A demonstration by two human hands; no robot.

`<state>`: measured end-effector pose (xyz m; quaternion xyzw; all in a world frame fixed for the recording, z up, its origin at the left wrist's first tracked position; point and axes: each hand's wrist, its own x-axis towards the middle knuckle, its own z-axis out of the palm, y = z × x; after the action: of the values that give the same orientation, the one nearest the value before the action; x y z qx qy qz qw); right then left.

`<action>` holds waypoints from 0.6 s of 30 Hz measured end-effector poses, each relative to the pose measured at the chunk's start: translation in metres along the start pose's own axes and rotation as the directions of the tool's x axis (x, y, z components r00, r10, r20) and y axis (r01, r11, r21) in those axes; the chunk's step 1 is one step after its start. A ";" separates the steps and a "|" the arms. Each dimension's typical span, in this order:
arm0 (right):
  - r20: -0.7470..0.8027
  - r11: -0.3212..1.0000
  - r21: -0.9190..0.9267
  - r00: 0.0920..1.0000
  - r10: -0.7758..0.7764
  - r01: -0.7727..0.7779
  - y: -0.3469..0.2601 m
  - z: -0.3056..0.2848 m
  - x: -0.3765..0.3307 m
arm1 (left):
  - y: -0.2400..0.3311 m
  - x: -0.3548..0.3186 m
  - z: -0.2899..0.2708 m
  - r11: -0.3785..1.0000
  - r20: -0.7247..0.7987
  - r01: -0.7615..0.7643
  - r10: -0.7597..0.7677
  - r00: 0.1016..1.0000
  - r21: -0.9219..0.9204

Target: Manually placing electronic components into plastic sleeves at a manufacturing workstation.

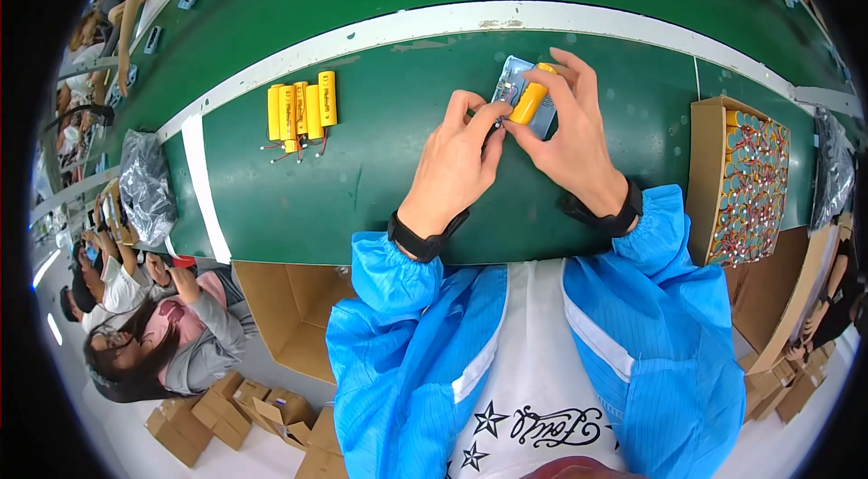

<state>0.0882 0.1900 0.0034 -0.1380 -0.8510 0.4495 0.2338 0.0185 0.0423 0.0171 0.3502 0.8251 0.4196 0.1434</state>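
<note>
A yellow cylindrical battery [530, 103] lies tilted over a light-blue plastic casing [512, 75] on the green bench. My right hand [577, 142] grips the battery between thumb and fingers. Close beside it, my left hand [452, 155] has its thumb and fingertips pinched together at the casing's lower left edge. A small wire end or plug seems to be at those fingertips, too small to make out. The fingers partly hide the casing's inside. To the left on the bench, several yellow batteries [302, 110] with short red and black leads lie in a group.
On the right, a cardboard box [708, 180] stands packed with wired batteries. A clear plastic bag [147, 185] lies at the left end. An open carton [285, 307] sits below the bench edge. A white rail [389, 29] runs behind. Other people are at the left.
</note>
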 end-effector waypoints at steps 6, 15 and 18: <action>0.088 0.996 -0.046 0.994 -0.071 0.075 0.005 -0.006 0.001 | 0.001 0.001 -0.004 0.963 0.060 -0.138 0.127 0.990 0.230; 0.102 0.985 -0.114 0.988 -0.116 0.127 -0.002 -0.004 0.005 | 0.002 0.005 -0.013 0.961 0.077 -0.170 0.157 0.985 0.216; 0.102 0.984 -0.123 0.988 -0.118 0.130 -0.002 -0.004 0.004 | 0.005 0.008 -0.017 0.998 0.039 -0.059 0.059 0.998 0.001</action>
<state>0.0868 0.1940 0.0079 -0.0780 -0.8954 0.3840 0.2115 0.0066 0.0400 0.0319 0.3826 0.8119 0.4158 0.1465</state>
